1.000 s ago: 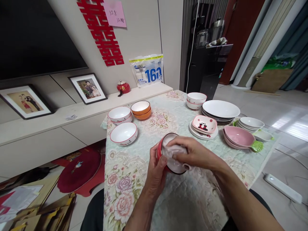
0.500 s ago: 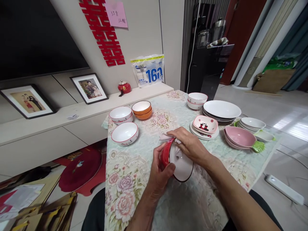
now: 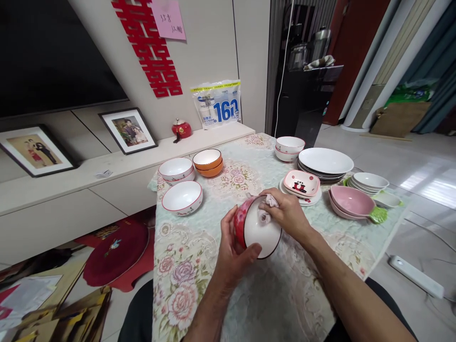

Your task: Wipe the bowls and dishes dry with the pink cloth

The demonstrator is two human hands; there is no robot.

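A red bowl with a white inside and a dark rim [image 3: 261, 235] is held tilted over the front of the table, its opening turned to the right. My left hand [image 3: 233, 254] grips it from the left, thumb over the rim and fingers behind the red outer wall. My right hand [image 3: 287, 209] is closed on a crumpled pale pink cloth [image 3: 271, 201] at the bowl's upper rim, and part of the cloth lies against the white inside. Left of my hands stands a white bowl with a red rim [image 3: 182, 197].
Stacked white bowls [image 3: 176, 170] and orange bowls [image 3: 207, 163] stand at the back left of the flowered tablecloth [image 3: 185, 275]. To the right are white plates [image 3: 326, 160], a square cat dish [image 3: 301, 183], pink dishes [image 3: 352, 201] and small white dishes [image 3: 371, 180].
The red bowl has turned so that more of its inside faces me. My right hand has shifted with the cloth from the outer wall and rim towards the inside.
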